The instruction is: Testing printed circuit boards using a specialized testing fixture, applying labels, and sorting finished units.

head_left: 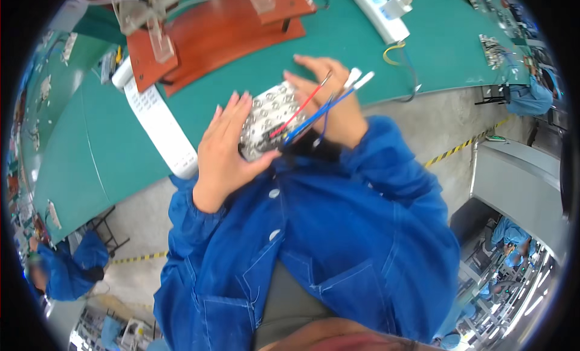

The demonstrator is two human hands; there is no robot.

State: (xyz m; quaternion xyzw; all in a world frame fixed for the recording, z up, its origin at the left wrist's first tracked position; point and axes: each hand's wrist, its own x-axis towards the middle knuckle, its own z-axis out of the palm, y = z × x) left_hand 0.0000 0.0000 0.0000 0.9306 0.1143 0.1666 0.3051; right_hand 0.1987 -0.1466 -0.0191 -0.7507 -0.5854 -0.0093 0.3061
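White board (264,116) lay slanted | left hand (225,150) grasped its left edge | right hand (337,106) flanked its right, grip unclear

The left hand (223,151) and right hand (341,113) partly hide 2 sides of the board (267,113). The top edge cuts off 2 things: the fixture (223,43) and plugged strip (380,20).

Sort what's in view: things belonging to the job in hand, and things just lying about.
In the job:
- pale board, between left hand and right hand
- red wire and blue wires at the board

Apparently lying about, untouched:
- red-brown fixture (role unclear)
- long white strip
- white power strip
- yellow wire loop
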